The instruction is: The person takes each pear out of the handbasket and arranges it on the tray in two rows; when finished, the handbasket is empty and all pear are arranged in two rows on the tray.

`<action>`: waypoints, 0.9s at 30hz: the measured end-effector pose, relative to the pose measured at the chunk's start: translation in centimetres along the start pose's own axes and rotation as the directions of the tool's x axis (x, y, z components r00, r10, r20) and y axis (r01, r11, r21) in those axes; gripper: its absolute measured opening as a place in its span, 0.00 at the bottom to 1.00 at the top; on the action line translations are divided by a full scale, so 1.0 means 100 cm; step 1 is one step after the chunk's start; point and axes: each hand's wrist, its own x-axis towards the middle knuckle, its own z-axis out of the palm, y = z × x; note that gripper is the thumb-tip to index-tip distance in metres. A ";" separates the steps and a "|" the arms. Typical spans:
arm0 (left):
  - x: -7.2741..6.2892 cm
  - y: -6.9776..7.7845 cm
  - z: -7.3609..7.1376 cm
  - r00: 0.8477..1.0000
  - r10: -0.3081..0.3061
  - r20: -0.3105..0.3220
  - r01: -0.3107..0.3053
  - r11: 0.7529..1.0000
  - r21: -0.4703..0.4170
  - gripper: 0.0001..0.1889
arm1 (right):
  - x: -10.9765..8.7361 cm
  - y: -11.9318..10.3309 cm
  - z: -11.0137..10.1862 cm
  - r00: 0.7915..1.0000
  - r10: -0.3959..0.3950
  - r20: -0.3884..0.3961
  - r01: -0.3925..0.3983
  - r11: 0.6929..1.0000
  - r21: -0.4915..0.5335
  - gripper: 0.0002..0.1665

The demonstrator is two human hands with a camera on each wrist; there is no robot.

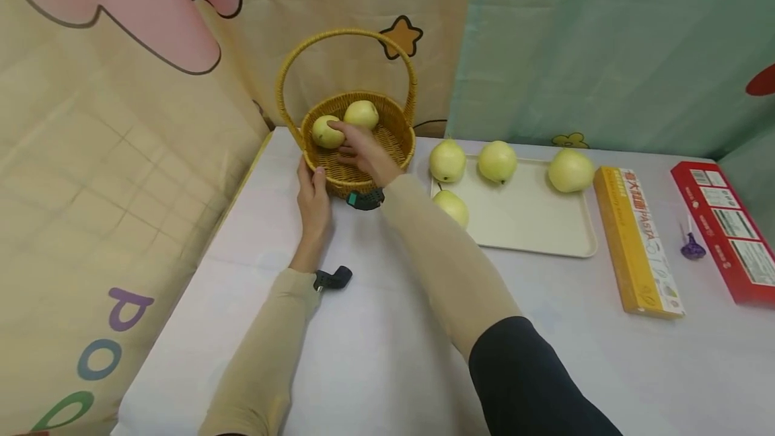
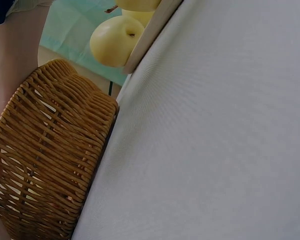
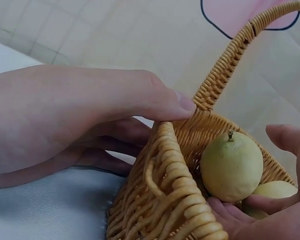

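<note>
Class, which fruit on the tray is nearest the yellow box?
The rightmost fruit, beside the yellow box; the other three fruits sit farther left.

Golden brown, with woven pattern, for the round wicker basket (image 2: 55,150); pale yellow-green for the round fruits (image 1: 498,162); plain cream for the rectangular tray (image 1: 527,217); yellow and white for the long cardboard box (image 1: 638,241).

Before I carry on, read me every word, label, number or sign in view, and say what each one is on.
"PASTA": on the yellow box; its Chinese characters and smaller print are too blurred to read surely.
"o", blue: on the left cloth; the purple letter near it may be "p" or "d", the green one is unclear.
Red box: print too small to read.
</note>
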 end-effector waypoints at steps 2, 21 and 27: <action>0.000 0.001 0.001 1.000 0.003 0.001 -0.003 1.000 0.003 0.32 | -0.002 0.001 -0.002 1.000 -0.014 -0.010 0.014 1.000 0.001 0.47; -0.002 0.003 0.001 1.000 0.011 0.003 -0.011 1.000 -0.003 0.33 | -0.006 0.004 0.000 0.995 -0.097 -0.015 0.095 0.989 -0.109 0.44; -0.002 0.002 0.001 1.000 0.000 -0.004 0.000 1.000 0.007 0.32 | -0.006 0.006 0.001 0.992 -0.126 -0.014 0.124 0.986 -0.111 0.38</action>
